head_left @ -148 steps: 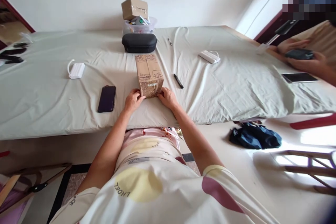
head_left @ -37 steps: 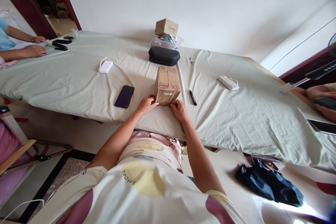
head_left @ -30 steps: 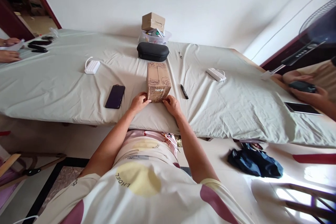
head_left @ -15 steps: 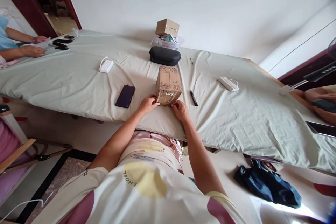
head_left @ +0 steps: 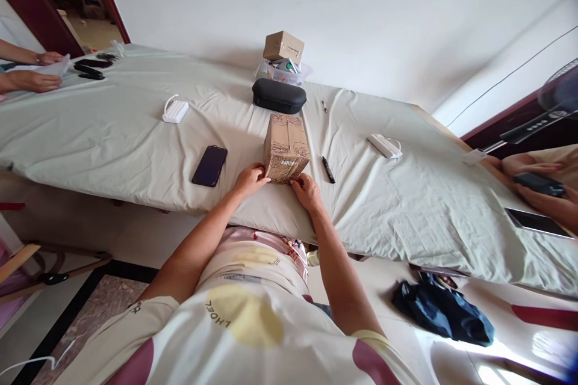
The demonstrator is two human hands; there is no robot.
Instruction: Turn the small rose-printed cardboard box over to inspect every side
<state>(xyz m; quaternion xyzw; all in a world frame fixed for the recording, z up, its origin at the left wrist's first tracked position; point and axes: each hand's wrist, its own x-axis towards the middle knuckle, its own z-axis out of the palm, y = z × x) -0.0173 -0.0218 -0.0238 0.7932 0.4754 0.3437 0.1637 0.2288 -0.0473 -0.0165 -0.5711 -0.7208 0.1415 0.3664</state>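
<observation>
A brown cardboard box (head_left: 288, 143) with dark pen scribbles stands on the cloth-covered table in front of me. My left hand (head_left: 251, 180) grips its near left bottom corner, fingers curled. At the near right bottom corner, my right hand (head_left: 307, 190) holds the box with bent fingers. To the right lies a black marker (head_left: 329, 169), apart from my hand. A dark smartphone (head_left: 210, 165) rests left of the box. Directly behind the box is a black zip case (head_left: 279, 96).
Behind the case, a clear plastic bin (head_left: 293, 76) carries a smaller cardboard box (head_left: 283, 46). White power banks lie left (head_left: 176, 111) and right (head_left: 385, 146). A small pen (head_left: 324, 106) is farther back. Other people's hands show at the far left (head_left: 38, 80) and far right (head_left: 537, 174).
The whole view has shifted slightly, so things appear a little farther left. Both my hands keep their places at the box's near corners, and the box stays on the table.
</observation>
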